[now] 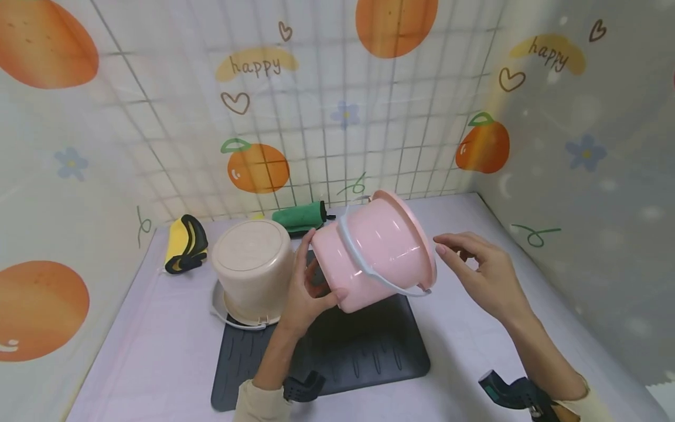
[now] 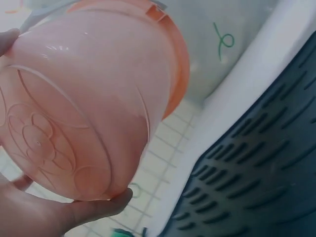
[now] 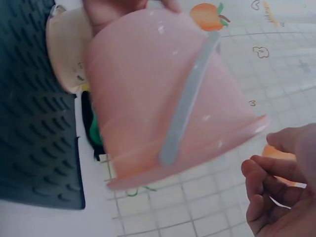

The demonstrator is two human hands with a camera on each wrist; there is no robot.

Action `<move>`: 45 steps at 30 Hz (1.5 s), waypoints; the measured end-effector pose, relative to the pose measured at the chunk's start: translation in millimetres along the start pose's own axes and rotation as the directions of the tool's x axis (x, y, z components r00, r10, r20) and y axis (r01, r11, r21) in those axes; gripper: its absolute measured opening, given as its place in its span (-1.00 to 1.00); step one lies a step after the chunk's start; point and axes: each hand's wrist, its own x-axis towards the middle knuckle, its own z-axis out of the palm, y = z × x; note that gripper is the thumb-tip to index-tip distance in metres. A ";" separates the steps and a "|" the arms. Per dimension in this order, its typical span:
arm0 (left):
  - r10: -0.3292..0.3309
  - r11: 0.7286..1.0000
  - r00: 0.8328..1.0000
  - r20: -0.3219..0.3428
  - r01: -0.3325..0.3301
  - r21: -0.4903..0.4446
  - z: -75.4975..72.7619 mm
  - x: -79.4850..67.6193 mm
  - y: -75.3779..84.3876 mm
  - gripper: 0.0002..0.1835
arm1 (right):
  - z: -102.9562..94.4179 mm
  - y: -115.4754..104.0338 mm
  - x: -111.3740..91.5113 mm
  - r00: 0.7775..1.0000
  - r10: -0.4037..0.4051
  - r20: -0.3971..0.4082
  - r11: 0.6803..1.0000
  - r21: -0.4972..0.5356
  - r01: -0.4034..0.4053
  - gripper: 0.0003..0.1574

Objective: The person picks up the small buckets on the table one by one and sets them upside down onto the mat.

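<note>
A pink bucket [image 1: 387, 249] with a pale blue-grey handle is held tilted on its side above the dark mat, its mouth facing right. My left hand [image 1: 306, 287] grips it round the base, thumb on the near side and fingers on the far side. In the left wrist view the bucket's base shows a raised flower pattern [image 2: 37, 140]. My right hand [image 1: 485, 272] hovers just right of the rim with loosely bent fingers and nothing in them; a gap separates it from the rim in the right wrist view.
A cream bucket [image 1: 253, 269] stands upside down on the left of the dark ribbed mat [image 1: 369, 351]. Behind it lie a green rolled cloth item [image 1: 299, 217] and a yellow and black one [image 1: 184, 243]. Patterned curtains hang before a wire grid at the back [image 1: 327, 117].
</note>
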 end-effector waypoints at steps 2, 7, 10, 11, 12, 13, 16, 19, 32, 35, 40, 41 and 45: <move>-0.001 1.000 1.000 0.002 0.001 0.031 -4.0 2.2 7.7 0.16 | 0.0 2.9 -3.9 0.999 -0.034 -0.007 0.999 -0.028 0.034 -0.71; -0.010 0.997 1.000 0.018 0.008 0.071 -12.1 8.4 25.1 0.15 | 4.8 12.0 -16.6 0.995 -0.101 0.021 0.991 -0.088 0.102 -0.74; -0.019 0.997 1.000 0.025 0.017 0.072 -15.7 11.3 32.4 0.14 | 10.1 17.3 -24.5 0.991 -0.128 0.037 0.987 -0.098 0.131 -0.75; -0.026 0.997 0.999 0.025 0.024 0.075 -17.0 11.8 34.1 0.14 | 12.6 18.8 -27.2 0.989 -0.138 0.045 0.985 -0.098 0.142 -0.75; -0.034 0.997 0.999 0.022 0.032 0.077 -18.1 12.2 35.7 0.14 | 15.2 20.4 -30.0 0.988 -0.146 0.055 0.984 -0.093 0.151 -0.74; -0.041 0.996 0.999 0.019 0.039 0.080 -19.1 12.6 37.5 0.14 | 18.1 21.9 -33.0 0.986 -0.151 0.066 0.984 -0.086 0.156 -0.73; -0.063 0.995 0.998 0.013 0.062 0.082 -22.5 13.8 41.0 0.14 | 28.1 26.0 -41.9 0.980 -0.169 0.109 0.982 -0.072 0.177 -0.72; -0.078 0.991 0.997 0.010 0.077 0.111 -24.8 15.7 45.0 0.13 | 38.9 29.1 -49.7 0.970 -0.185 0.156 0.977 -0.076 0.199 -0.70; -0.149 0.953 0.989 -0.015 0.147 0.264 -24.6 23.8 59.6 0.11 | 83.8 48.9 -79.4 0.874 -0.369 0.317 0.900 -0.111 0.421 -0.56; -0.164 0.940 0.986 -0.018 0.162 0.301 -23.7 27.7 62.8 0.13 | 90.0 54.3 -88.3 0.853 -0.345 0.392 0.900 -0.121 0.419 -0.55; -0.170 0.917 0.985 -0.017 0.164 0.364 -16.6 33.4 86.4 0.14 | 95.4 61.4 -99.7 0.812 -0.302 0.500 0.902 -0.125 0.413 -0.53; -0.165 0.911 0.986 -0.014 0.157 0.382 -15.2 34.5 92.6 0.13 | 96.3 62.5 -100.7 0.806 -0.309 0.505 0.902 -0.115 0.417 -0.53; -0.149 0.871 0.989 -0.012 0.137 0.472 -20.8 42.0 88.4 0.14 | 97.7 66.0 -103.4 0.804 -0.329 0.496 0.903 -0.083 0.421 -0.55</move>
